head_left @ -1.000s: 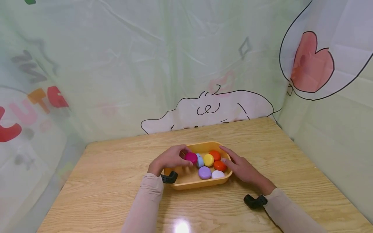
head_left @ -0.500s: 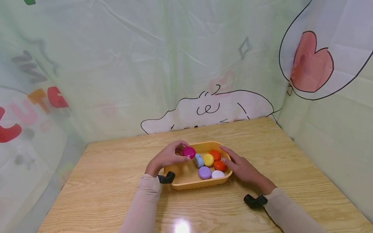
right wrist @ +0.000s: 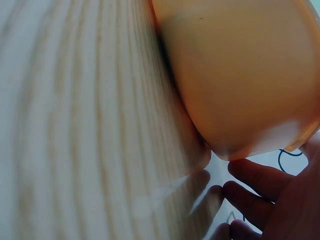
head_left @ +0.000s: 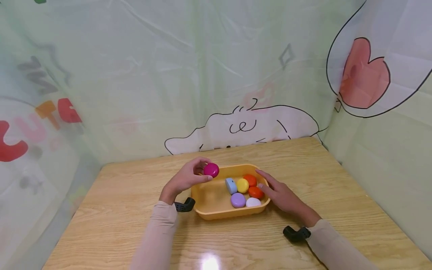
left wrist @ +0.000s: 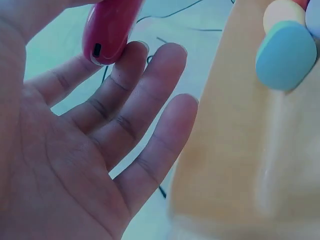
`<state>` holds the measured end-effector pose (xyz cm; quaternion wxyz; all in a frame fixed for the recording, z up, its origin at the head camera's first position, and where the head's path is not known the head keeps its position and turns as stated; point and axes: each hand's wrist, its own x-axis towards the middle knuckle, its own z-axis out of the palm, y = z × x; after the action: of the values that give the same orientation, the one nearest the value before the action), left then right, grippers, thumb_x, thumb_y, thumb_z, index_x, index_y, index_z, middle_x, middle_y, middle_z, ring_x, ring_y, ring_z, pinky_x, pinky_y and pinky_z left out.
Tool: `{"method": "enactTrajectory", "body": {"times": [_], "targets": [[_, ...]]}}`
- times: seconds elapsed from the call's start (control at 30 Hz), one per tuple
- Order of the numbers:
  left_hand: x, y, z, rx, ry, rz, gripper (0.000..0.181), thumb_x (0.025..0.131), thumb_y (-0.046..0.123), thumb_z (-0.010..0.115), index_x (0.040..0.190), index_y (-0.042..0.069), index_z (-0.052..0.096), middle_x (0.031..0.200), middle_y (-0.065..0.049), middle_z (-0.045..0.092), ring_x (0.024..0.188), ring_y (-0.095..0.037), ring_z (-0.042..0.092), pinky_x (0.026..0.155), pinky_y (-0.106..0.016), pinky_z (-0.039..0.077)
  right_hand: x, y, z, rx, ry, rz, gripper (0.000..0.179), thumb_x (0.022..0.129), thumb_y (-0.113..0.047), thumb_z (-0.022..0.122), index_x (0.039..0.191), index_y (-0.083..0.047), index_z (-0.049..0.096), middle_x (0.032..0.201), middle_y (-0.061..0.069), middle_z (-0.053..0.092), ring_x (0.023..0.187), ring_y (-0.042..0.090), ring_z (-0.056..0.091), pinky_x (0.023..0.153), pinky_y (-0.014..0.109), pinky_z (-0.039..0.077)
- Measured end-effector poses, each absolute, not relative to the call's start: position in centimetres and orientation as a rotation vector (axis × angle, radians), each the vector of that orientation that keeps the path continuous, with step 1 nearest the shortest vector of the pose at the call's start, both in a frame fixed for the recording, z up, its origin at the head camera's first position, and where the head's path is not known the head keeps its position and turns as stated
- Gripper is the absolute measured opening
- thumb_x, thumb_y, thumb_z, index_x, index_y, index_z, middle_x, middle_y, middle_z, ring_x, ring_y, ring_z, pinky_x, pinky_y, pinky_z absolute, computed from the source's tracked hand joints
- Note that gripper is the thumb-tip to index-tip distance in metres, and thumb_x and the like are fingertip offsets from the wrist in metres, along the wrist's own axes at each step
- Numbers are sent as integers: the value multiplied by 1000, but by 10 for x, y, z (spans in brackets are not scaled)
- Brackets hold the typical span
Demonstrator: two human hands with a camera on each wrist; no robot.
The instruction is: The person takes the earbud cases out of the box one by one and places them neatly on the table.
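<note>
Six rounded pieces (head_left: 242,185) (light blue, yellow, two red-orange, lilac, white) sit in the yellow-orange tray (head_left: 213,197) on the desk (head_left: 121,217). We see the left hand (head_left: 185,177) pinching a magenta round piece (head_left: 211,170) above the tray's far left rim; right hand (head_left: 284,197) has fingers apart, fairly straight, resting against the tray's right end.
</note>
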<state>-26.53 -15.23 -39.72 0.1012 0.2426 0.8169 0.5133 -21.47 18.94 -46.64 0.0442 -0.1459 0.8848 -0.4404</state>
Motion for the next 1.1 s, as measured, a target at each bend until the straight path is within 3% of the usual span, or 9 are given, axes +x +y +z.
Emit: {"method": "enactTrajectory", "body": {"times": [1.1], "targets": [[-250,-234,-420,478,2445,1603,47,90,19,77,131,8,56,117,-13,60,104,-29,61,88,-34,54,-215,189,-466,-452,2699,-1352,59,107,-39,45,160,-22,26,160,20,28,143,46,31,108,64,30]]}}
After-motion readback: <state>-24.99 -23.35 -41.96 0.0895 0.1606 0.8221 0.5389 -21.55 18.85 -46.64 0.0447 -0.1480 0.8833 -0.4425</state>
